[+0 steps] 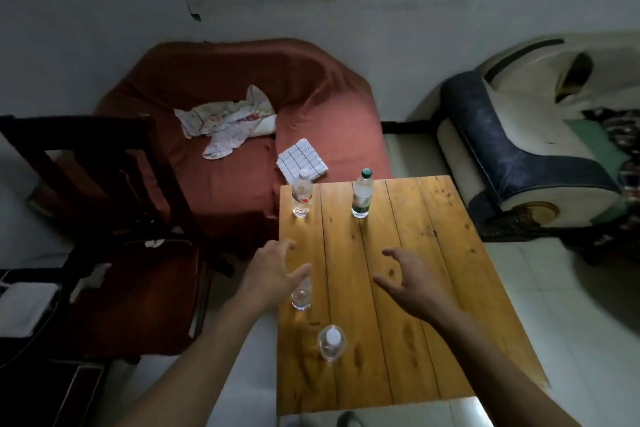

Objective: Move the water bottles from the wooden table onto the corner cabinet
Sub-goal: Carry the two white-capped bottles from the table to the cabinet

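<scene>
Bottles stand upright on the surface (pixel 398 288); my spread, empty left hand (pixel 273 274) hovers over the nearest one (pixel 302 295) at mid-frame, nearer it than my equally empty right hand (pixel 408 279).

Four water bottles (pixel 302 196) upright on wooden table (pixel 398 288); left hand (pixel 273 276), right hand (pixel 412 279) hover empty.

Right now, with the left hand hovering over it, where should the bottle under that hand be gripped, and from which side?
Grip the bottle round its clear body, just below the shoulder. It stands upright near the table left edge, and the left hand is already above it with fingers spread, holding nothing. Coming down from above and the left looks easiest; its cap is hidden by the hand.
</scene>
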`<act>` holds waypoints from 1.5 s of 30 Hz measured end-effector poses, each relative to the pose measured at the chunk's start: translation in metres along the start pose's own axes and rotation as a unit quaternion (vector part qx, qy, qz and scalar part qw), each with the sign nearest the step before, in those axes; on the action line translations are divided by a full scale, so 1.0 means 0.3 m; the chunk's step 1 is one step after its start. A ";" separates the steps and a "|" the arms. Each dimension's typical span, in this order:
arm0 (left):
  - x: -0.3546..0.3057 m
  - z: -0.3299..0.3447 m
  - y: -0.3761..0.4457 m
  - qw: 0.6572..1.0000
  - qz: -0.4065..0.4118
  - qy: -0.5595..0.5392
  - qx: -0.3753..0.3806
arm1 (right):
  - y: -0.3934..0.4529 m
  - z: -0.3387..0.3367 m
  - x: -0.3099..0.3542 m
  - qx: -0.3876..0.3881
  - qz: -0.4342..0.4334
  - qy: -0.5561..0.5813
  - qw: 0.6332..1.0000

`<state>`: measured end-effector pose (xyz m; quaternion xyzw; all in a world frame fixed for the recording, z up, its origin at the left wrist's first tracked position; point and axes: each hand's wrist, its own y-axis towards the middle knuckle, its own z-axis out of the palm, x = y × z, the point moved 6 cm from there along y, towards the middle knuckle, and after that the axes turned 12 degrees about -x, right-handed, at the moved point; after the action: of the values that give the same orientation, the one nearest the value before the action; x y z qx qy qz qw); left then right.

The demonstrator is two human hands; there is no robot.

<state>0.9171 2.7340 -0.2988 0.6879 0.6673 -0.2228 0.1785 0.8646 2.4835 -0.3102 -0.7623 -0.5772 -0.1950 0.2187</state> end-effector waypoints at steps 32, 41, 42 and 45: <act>0.446 0.496 0.100 0.993 0.016 -0.011 0.119 | -0.263 0.752 -0.217 -0.002 0.152 0.098 0.984; 0.499 0.589 0.128 0.996 0.052 -0.036 0.057 | -0.265 0.829 -0.214 -0.133 0.175 0.123 0.968; 0.498 0.597 0.130 0.996 0.054 -0.042 0.050 | -0.263 0.830 -0.219 -0.135 0.171 0.120 0.969; 0.492 0.614 0.132 0.996 0.055 -0.056 0.030 | -0.243 0.817 -0.245 -0.139 0.162 0.110 0.971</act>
<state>0.9457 2.7561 -0.5354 0.7149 0.6103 -0.2710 0.2073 0.7863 2.5793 -0.5457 -0.8423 -0.3858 -0.3180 0.2013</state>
